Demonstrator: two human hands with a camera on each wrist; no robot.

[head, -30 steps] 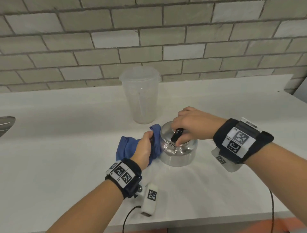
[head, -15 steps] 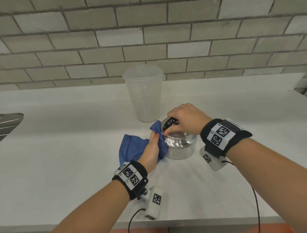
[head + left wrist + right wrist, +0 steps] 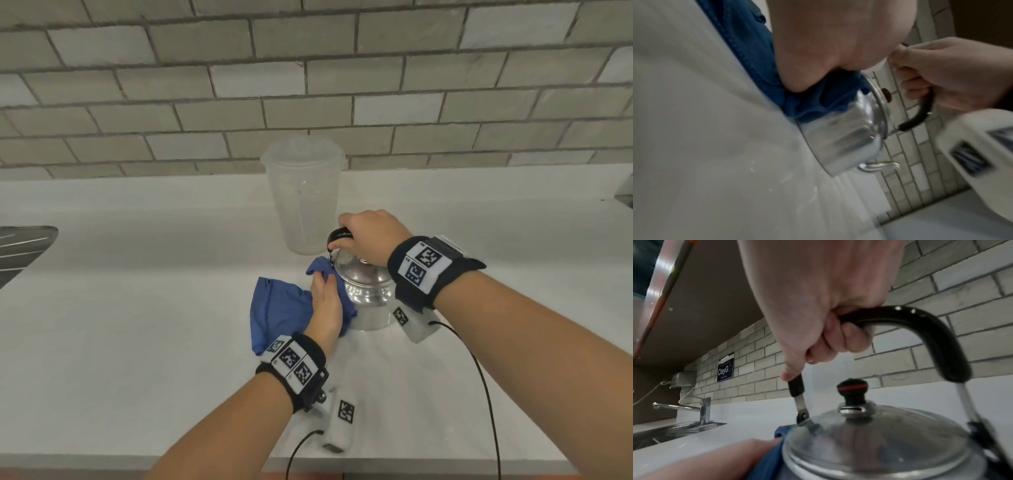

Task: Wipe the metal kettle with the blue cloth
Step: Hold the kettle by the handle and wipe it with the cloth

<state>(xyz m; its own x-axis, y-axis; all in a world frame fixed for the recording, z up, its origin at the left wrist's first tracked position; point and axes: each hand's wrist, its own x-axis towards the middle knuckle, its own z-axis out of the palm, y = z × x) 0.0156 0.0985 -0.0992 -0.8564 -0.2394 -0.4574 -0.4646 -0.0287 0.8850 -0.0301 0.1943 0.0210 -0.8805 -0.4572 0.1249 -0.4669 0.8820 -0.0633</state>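
Note:
The shiny metal kettle (image 3: 368,294) stands on the white counter (image 3: 137,342), its spout (image 3: 877,166) pointing right. My right hand (image 3: 346,240) grips the black handle (image 3: 931,331) from above, fingers curled under it. The handle stands upright over the lid (image 3: 879,444) and its black knob (image 3: 853,387). My left hand (image 3: 323,279) holds the blue cloth (image 3: 281,308) bunched against the kettle's left side. The rest of the cloth trails left on the counter. My left fingertips are hidden in the cloth.
A clear plastic jug with a lid (image 3: 303,192) stands right behind the kettle, near the brick wall (image 3: 308,85). A steel sink (image 3: 24,250) with a tap (image 3: 702,408) lies at the far left. The counter's front edge (image 3: 376,459) runs below my wrists.
My right hand has swung the black handle up from over the lid to upright. My left hand has kept the cloth on the kettle's left side, sliding slightly along it.

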